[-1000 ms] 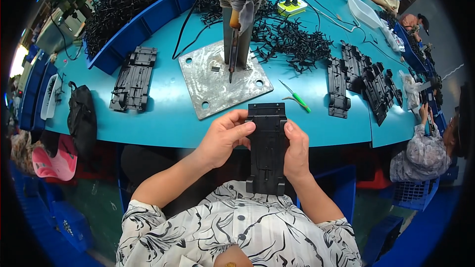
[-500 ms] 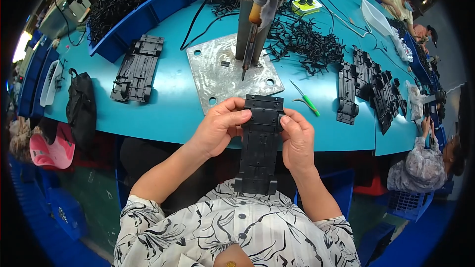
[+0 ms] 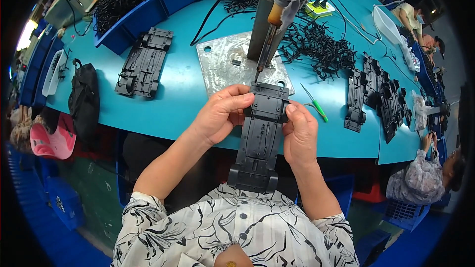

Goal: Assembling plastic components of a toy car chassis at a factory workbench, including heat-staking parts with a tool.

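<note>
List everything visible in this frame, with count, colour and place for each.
long plastic chassis part: one, black, held lengthwise over the table's near edge
metal plate: one, grey, on the table ahead
upright post with hanging tool: one, grey post, wooden-handled tool, on the plate
green-handled tool: one, right of the plate
spare chassis parts: a small black stack, left on the table
more chassis parts: several, black, right side
small loose plastic pieces: many, black, behind the plate
bin: one, blue, far left, full of black pieces
table: one, turquoise
black bag: one, left edge
left hand: grips the part's left side
right hand: grips its right side
</note>
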A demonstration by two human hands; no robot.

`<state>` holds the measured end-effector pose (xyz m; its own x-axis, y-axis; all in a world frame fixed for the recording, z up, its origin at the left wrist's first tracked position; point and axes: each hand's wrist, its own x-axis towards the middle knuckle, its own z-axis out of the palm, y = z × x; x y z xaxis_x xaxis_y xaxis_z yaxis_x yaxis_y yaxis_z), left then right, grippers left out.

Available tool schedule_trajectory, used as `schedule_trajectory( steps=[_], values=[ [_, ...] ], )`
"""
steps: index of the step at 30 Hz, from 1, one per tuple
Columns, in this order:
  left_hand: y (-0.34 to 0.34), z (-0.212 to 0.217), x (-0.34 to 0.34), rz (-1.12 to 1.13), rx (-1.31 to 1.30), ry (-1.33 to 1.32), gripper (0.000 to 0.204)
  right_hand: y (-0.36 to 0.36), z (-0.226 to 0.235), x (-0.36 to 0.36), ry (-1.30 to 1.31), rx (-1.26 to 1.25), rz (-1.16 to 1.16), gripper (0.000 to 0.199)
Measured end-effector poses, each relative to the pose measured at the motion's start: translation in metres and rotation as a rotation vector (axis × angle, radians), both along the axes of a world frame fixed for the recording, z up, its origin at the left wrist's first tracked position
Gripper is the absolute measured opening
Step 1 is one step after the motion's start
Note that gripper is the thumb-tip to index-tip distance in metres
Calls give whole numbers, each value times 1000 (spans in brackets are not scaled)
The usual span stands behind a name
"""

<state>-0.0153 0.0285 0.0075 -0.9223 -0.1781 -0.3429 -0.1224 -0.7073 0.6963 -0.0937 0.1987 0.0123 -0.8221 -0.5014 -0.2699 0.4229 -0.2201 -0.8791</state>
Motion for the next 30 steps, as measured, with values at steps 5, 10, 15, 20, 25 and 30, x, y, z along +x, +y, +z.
schedule_trajectory(
  steps=[5, 10, 15, 20, 25, 30],
  values=[
    [-2, 9, -4, 32, -32, 27, 18, -7, 5, -2, 1, -38, -19, 33],
    [-7, 9, -4, 38, -39, 35, 18, -12, 9, -2, -34, -75, -24, 26],
    [-7, 12, -4, 55, -50, 21, 19, -14, 12, -1, -24, -71, -13, 27],
    [-7, 14, -4, 53, -49, 27, 20, -13, 11, -1, -46, -74, -23, 27],
    [-8, 13, -4, 59, -47, 29, 21, -14, 13, -1, -26, -63, -15, 27],
    [-10, 10, -4, 56, -39, 32, 21, -14, 15, -1, -29, -41, -10, 27]
  ],
)
